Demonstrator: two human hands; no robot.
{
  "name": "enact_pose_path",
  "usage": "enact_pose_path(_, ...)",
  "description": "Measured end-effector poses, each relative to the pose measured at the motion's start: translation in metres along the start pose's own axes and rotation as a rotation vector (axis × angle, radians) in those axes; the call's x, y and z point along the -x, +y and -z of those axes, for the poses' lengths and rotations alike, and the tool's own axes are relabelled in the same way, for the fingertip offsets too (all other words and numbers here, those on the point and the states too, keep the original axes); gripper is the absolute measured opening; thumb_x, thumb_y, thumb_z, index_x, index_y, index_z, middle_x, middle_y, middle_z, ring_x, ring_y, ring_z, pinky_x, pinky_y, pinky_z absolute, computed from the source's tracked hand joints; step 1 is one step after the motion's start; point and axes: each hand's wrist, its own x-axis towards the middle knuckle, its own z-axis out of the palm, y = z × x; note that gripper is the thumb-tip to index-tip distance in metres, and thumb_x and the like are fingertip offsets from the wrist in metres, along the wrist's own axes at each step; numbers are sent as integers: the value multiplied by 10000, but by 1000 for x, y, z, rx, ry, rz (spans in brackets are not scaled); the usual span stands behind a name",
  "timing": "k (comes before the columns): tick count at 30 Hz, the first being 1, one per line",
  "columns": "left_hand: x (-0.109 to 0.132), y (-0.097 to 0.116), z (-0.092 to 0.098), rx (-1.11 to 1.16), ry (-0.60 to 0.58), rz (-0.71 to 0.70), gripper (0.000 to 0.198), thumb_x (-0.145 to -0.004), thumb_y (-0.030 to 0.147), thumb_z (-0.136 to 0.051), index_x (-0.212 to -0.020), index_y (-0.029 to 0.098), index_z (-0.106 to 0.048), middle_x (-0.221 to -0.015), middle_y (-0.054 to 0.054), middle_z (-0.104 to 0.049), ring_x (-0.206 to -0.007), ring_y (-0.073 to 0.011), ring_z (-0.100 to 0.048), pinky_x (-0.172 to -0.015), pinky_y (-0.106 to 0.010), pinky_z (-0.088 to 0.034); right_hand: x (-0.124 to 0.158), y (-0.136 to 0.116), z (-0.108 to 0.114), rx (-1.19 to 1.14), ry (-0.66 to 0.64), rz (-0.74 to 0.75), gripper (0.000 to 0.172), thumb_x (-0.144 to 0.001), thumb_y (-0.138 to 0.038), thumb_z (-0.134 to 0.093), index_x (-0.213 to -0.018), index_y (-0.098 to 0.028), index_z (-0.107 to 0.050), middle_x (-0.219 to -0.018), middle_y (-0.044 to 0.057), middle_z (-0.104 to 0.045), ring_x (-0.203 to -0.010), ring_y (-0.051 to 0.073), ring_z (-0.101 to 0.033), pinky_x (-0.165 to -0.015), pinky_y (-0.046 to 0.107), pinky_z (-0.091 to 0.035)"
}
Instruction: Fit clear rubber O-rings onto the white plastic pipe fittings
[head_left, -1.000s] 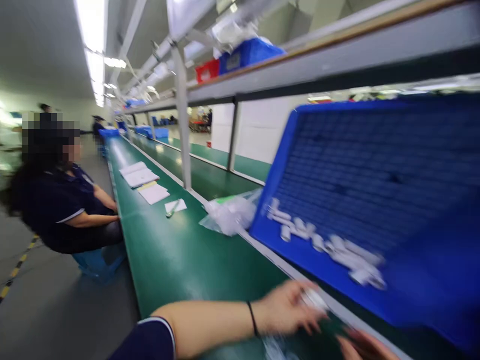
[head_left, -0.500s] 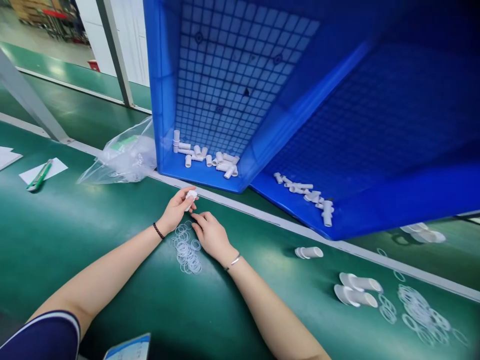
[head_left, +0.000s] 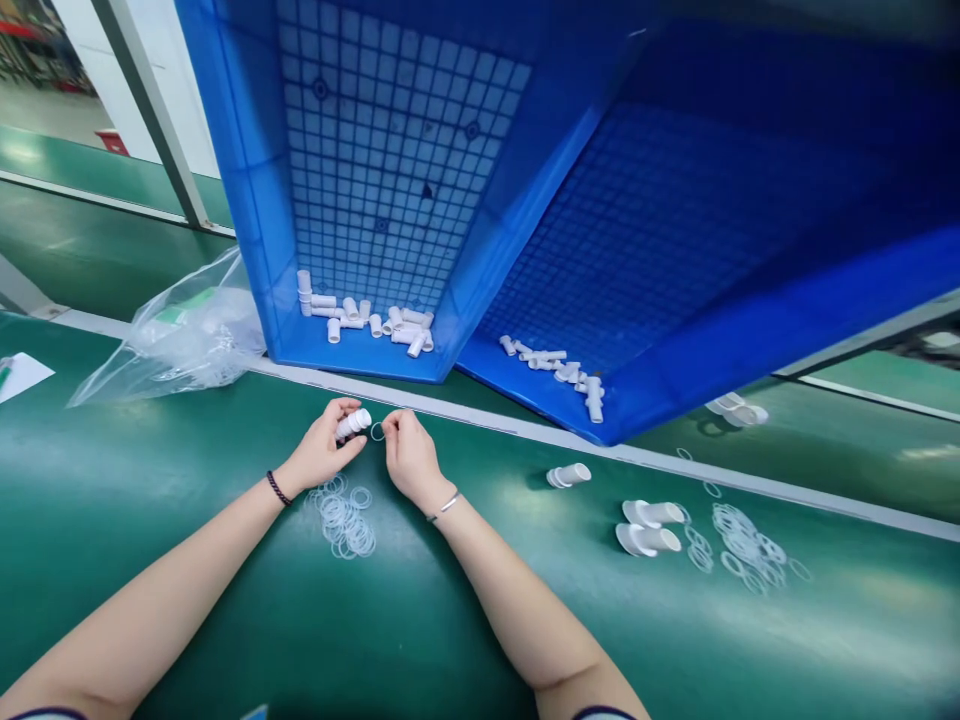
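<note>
My left hand point(head_left: 324, 446) is closed around a white plastic pipe fitting point(head_left: 354, 423), its ridged end pointing to the right. Close beside that end, my right hand point(head_left: 411, 452) pinches a thin translucent ring point(head_left: 376, 432) between thumb and fingertips. A small gap separates the ring from the fitting. Just below my left hand lies a loose pile of similar rings point(head_left: 346, 522) on the green table point(head_left: 420, 620). To the right, a short white fitting point(head_left: 568, 475) rests on the table, with two flanged white fittings point(head_left: 649, 541) farther right.
Two tilted blue crates point(head_left: 360, 368) stand behind the hands, with several white fittings point(head_left: 409, 330) along their lower walls. A clear plastic bag point(head_left: 187, 340) lies left of them. Another pile of rings point(head_left: 750, 545) is at the right. White paper point(head_left: 30, 375) sits at the left edge.
The fitting now shows more fully in my left hand, its end turned right. My right hand has risen level with it, a ring visible in its fingers. The whole view has shifted.
</note>
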Motion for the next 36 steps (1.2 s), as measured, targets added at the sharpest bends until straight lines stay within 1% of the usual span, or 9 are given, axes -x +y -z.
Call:
enact_pose_path(3,5,3,-5,-122,-63,-9,415,-647,212,-773,-1026,189,-608,-994,-60,-633,-902,-233,-567,-811,-301,-402,-2,2,5,4,4,33,177,-958,-240,-340,-914,-195,-506,-843,62,-577,-776,198,-548,-703,311,-437)
enact_pose_path(7,6,1,-10,-195,-122,-28,210,-756,247,-685,-955,206,-632,-874,-37,-642,-778,-215,-551,-721,-286,-379,-2,5,2,60,-35,98,177,-951,-213,-338,-901,-202,-507,-861,65,-577,-803,206,-537,-727,324,-437)
enact_pose_path(10,6,1,-8,-254,-184,-82,159,-784,242,-654,-940,213,-640,-855,-40,-644,-772,-218,-552,-725,-290,-369,-2,7,0,62,-59,138,174,-949,-205,-338,-894,-204,-503,-872,70,-573,-822,210,-532,-743,330,-439)
enact_pose_path(13,6,4,-4,-269,-236,-140,152,-775,235,-660,-925,216,-646,-903,-56,-650,-810,-233,-555,-768,-310,-368,-4,7,2,-38,-61,103,151,-936,-198,-356,-869,-208,-491,-855,54,-574,-819,200,-535,-747,324,-438)
enact_pose_path(16,8,7,-5,-176,-182,-148,209,-745,232,-693,-950,213,-654,-975,-78,-647,-883,-250,-555,-832,-329,-375,-6,5,6,-231,-65,31,127,-931,-216,-377,-861,-210,-483,-832,26,-579,-790,177,-545,-744,306,-444)
enact_pose_path(20,12,3,-15,23,-46,-87,255,-780,269,-682,-1018,196,-628,-985,-71,-614,-911,-224,-549,-850,-314,-405,-6,1,6,-485,-72,-79,153,-954,-289,-391,-905,-207,-511,-844,9,-593,-766,149,-563,-715,272,-463)
enact_pose_path(23,12,-2,-24,172,-19,9,244,-848,342,-618,-1030,187,-568,-918,-47,-590,-807,-173,-547,-741,-284,-437,-3,1,1,-574,-11,-98,182,-961,-321,-406,-947,-200,-541,-877,21,-606,-789,149,-573,-723,270,-472)
enact_pose_path(29,10,2,-33,461,25,239,371,-784,443,-690,-991,175,-538,-769,5,-560,-667,-110,-513,-618,-235,-432,-2,5,-2,-496,74,2,142,-935,-283,-487,-965,-194,-594,-903,43,-599,-839,163,-564,-763,293,-461)
enact_pose_path(36,8,8,-36,550,-17,328,379,-740,438,-736,-919,170,-537,-681,26,-541,-595,-96,-501,-526,-214,-404,-4,7,0,-496,76,32,128,-937,-264,-500,-937,-194,-607,-865,34,-593,-812,159,-566,-736,289,-462)
